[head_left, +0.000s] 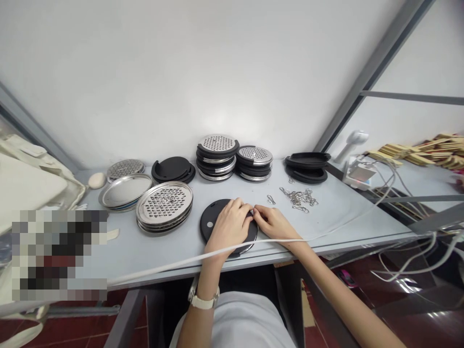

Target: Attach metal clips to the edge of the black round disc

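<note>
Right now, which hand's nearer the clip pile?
Right. The right hand is at the edge of the black disc nearest the clip pile; the left hand, on the disc, is farther.

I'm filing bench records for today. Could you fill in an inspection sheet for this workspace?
Surface: flat, pale grey table.
Work items: black disc under the left hand; stacked metal grater discs at left; loose metal clips at right.
Clutter: white rounded object, back left; cream fabric, left edge; a pixelated patch hides part.
Left hand: lies over the black disc.
Right hand: pinched at the disc's right edge; anything held is too small to tell.
Cables: white cable crosses the view in front of both arms; more at right.
Surroundings: white wall, grey frame, red floor.
</note>
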`<state>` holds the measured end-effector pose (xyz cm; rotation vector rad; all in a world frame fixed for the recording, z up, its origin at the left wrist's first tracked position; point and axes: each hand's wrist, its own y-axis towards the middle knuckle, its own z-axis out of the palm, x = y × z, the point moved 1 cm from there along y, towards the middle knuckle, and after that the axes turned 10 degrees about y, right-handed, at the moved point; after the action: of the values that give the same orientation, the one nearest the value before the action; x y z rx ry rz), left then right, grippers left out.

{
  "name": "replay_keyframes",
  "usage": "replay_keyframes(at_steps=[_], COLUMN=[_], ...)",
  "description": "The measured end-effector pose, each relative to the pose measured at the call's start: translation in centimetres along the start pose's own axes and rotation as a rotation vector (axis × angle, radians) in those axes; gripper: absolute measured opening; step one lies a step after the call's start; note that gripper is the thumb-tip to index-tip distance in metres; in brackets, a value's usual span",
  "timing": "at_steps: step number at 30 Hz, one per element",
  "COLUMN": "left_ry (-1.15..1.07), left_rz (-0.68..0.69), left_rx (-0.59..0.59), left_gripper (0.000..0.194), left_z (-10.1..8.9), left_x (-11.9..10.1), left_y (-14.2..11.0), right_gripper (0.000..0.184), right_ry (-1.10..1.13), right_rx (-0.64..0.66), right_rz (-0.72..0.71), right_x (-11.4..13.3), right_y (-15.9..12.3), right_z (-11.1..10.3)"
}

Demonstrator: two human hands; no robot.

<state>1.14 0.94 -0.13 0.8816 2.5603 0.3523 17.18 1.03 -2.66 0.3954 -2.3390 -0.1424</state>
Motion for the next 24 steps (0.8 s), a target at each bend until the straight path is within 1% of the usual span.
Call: replay_keyframes(at_steps=[7, 16, 24], left_ry=[-0.006, 0.010, 0.001], left_rz=[-0.011, 0.006, 0.007], left_rx=[0.015, -0.005, 0.014], left_gripper=[0.018, 0.018, 0.018], left_z=[-0.06, 0.02, -0.26], left_x=[-0.06, 0.01, -0.07], left_y=[0.02, -0.03, 0.03], right_gripper=[0.029, 0.030, 0.029], right_ry=[-0.020, -0.042, -0.059], right_rx=[-0.008, 0.009, 0.021], right_rz=[0.005, 0.024, 0.027], right_x=[0.16, 0.24, 0.36], right_y=[0.05, -0.01, -0.01], right_z=[0.00, -0.07, -0.13])
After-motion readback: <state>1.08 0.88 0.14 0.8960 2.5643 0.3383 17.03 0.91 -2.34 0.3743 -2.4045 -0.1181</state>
